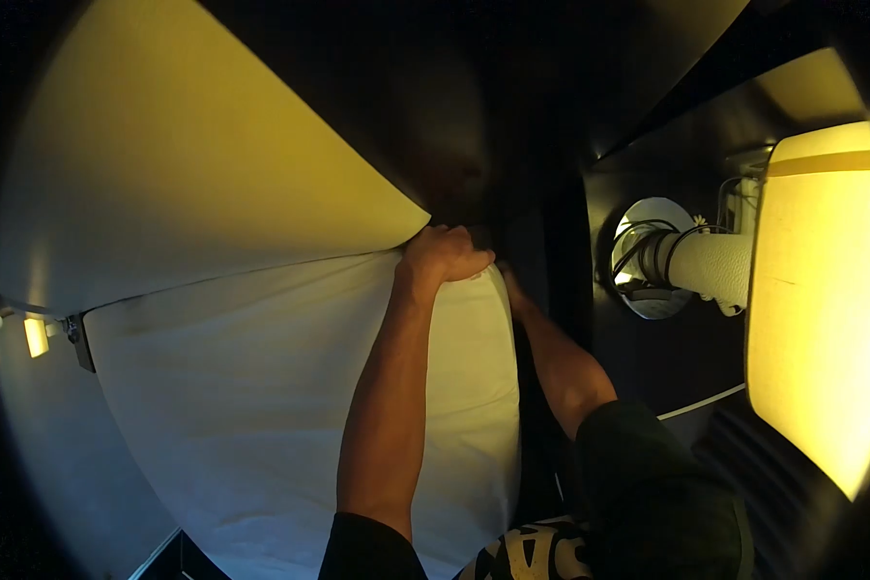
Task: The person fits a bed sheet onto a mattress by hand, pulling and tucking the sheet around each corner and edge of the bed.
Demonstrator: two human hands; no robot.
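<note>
A white sheet [261, 387] covers a mattress, with shallow wrinkles running across it. At its far right corner, my left hand [445, 253] is closed on the sheet's edge, the fingers bent over it and partly hidden. My right hand [509, 285] reaches along the mattress's right side, just below the left one. Most of it is out of sight past the edge, so its fingers do not show.
A pale wall [184, 145] rises beyond the mattress. On the right, a lit lamp shade [817, 290] sits on a white textured base [710, 266], beside a round mirror-like disc [648, 217] and dark cables. A white cord [701, 401] runs below.
</note>
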